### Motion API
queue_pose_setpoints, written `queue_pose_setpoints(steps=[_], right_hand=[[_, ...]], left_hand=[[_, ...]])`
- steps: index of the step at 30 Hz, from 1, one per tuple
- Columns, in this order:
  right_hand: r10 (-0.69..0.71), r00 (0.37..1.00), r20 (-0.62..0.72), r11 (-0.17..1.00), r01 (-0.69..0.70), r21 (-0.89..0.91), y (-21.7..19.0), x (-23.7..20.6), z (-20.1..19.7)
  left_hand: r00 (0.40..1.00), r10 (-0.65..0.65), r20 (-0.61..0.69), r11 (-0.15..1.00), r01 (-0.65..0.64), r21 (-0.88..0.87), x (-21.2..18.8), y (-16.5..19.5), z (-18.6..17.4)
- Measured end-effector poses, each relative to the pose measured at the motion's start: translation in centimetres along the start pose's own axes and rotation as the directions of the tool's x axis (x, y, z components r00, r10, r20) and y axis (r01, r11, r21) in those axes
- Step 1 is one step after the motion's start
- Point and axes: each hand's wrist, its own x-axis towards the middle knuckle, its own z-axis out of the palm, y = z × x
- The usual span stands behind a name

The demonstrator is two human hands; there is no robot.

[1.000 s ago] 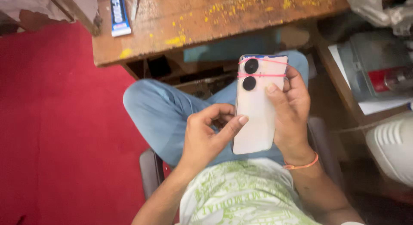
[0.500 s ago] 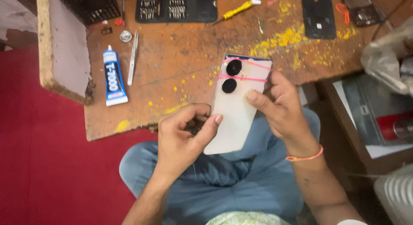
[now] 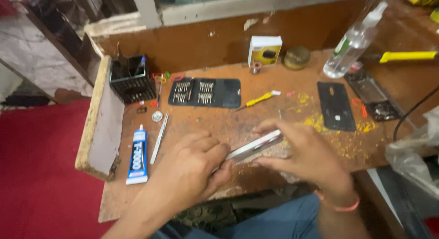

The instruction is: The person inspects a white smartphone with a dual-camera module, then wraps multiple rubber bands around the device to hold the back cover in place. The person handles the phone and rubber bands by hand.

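Phone: pale phone [image 3: 254, 146] held edge-on just above the tabletop's [image 3: 228, 120] near edge, long axis running left-right.
Left hand: [image 3: 190, 172] fingers pinch its left end.
Right hand: [image 3: 306, 152] fingers closed around its right end.
Nearby: glue tube [image 3: 137, 156] by the left edge.

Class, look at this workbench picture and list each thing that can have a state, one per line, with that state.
Phone: held edge-on in both hands, just above the bench.
Left hand: gripping the phone's near end.
Right hand: fingers around the phone's far end.
Glue tube: lying flat, capped.
Screwdriver bit case: open, laid flat.
Clear bottle: upright, tilted in view, cap on.
Tweezers: lying flat.
Black back panel: lying flat.
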Motion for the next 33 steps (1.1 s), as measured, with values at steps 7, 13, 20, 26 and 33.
queue_pose_setpoints(steps=[7,13,20,26,33], right_hand=[[-0.538,0.843,-0.013,0.840,0.535,-0.084,0.5,-0.7,1.1],[-0.436,0.900,-0.027,0.895,0.430,-0.121,2.3,-1.7,2.8],[0.060,0.936,-0.347,0.712,0.204,0.672,4.7,0.5,2.5],[0.197,0.917,-0.347,0.458,0.227,0.860,5.3,0.4,3.9],[0.178,0.910,-0.375,0.480,0.252,0.840,6.1,1.7,8.5]], left_hand=[[0.930,0.093,0.355,0.977,-0.155,0.148,1.9,1.4,-0.4],[0.822,0.036,0.569,0.939,-0.223,0.263,5.7,3.2,0.6],[0.953,0.108,-0.284,0.924,0.009,0.383,7.2,5.5,-2.3],[0.856,-0.453,-0.249,0.835,0.310,-0.454,4.7,2.2,5.7],[0.847,-0.465,-0.258,0.832,0.319,-0.453,-0.1,-1.8,8.3]])
